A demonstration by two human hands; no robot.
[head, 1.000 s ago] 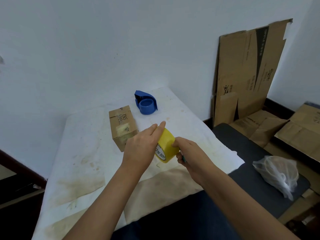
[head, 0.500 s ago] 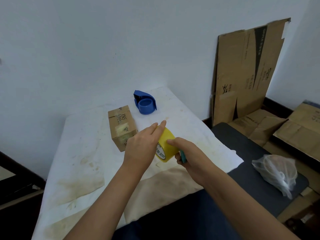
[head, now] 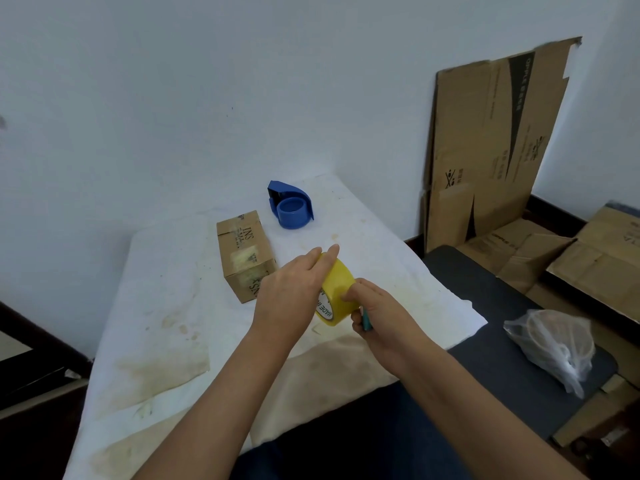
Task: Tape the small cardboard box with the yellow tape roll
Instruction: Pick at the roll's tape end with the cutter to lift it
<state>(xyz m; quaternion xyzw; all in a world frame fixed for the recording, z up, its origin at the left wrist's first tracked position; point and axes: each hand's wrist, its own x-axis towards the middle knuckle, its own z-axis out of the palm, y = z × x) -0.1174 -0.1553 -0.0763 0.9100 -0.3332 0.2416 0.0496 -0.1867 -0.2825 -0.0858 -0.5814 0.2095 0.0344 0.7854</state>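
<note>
One rectangular cardboard box (head: pixel 246 255) with worn printing is set near the far left corner of the stained white tabletop (head: pixel 162 306). One blue plastic dispenser (head: pixel 289 209) is set by the far edge. One glossy yellow tape roll (head: pixel 337 292) is held above the middle: the left hand (head: pixel 291 296) is wrapped around it, while the right hand (head: pixel 377 313) pinches its rim, with a teal object (head: pixel 366 318) clenched.

Single head view, looking forward-down at table (head: pixel 166 271), close.
</note>
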